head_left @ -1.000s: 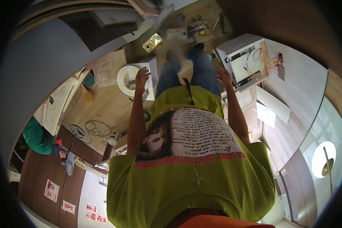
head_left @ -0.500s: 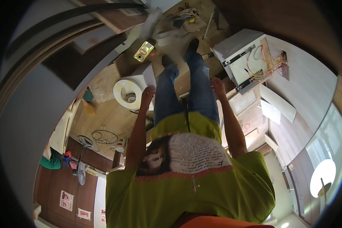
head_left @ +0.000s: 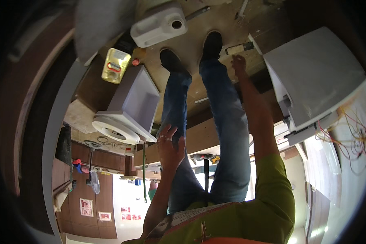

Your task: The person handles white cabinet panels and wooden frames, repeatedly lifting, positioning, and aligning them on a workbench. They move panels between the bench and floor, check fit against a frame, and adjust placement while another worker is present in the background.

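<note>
My left hand [head_left: 171, 148] is in front of my left leg, fingers spread, with nothing in it. Beside it is a pale drawer-like box [head_left: 144, 97] with a white ring [head_left: 116, 131] at its near end. Past my right knee, my right hand [head_left: 239, 66] reaches down, its fingers loosely bent and apart. Just beyond those fingers lies a small flat piece [head_left: 235, 50], pale with a dark end, possibly a brush. I see no contact between the two.
A white plastic jug [head_left: 160, 25] lies ahead of my feet. Left of it are a yellow tin [head_left: 116, 66] and a red cap [head_left: 136, 62]. At right stands a grey cabinet box [head_left: 317, 77] with loose wires [head_left: 345, 130] by it. A fan [head_left: 94, 181] is at left.
My body has bent forward and come nearer the floor items. The right hand has gone from beside my thigh out toward the flat piece; the left has moved in front of my leg.
</note>
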A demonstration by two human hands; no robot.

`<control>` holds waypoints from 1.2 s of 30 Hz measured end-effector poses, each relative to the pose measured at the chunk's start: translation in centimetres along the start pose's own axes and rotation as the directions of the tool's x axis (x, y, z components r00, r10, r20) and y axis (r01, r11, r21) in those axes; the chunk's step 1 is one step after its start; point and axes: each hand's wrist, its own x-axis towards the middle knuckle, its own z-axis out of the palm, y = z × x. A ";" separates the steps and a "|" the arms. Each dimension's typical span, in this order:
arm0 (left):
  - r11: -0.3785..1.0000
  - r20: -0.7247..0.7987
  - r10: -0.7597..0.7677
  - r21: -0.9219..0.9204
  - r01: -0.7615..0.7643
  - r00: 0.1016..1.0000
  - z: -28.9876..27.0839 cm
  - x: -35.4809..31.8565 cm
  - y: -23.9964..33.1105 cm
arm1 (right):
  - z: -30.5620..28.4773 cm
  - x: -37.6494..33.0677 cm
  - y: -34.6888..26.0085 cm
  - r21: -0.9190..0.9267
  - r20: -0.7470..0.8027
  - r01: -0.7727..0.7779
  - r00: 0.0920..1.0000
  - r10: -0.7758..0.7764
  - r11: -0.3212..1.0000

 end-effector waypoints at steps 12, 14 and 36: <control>0.997 0.084 -0.007 0.082 0.000 0.996 -2.6 4.8 3.1 | 1.6 13.3 2.7 -0.954 0.238 0.235 0.971 0.003 -0.187; 0.995 0.087 0.009 0.095 -0.017 0.996 -2.5 5.2 3.2 | 1.2 11.9 3.0 -0.867 -0.020 -0.045 0.998 0.056 0.497; 0.997 -0.024 -0.070 0.028 0.071 0.997 -0.8 3.3 2.4 | 7.3 -0.8 -16.5 -0.105 0.052 0.518 0.855 -0.516 0.849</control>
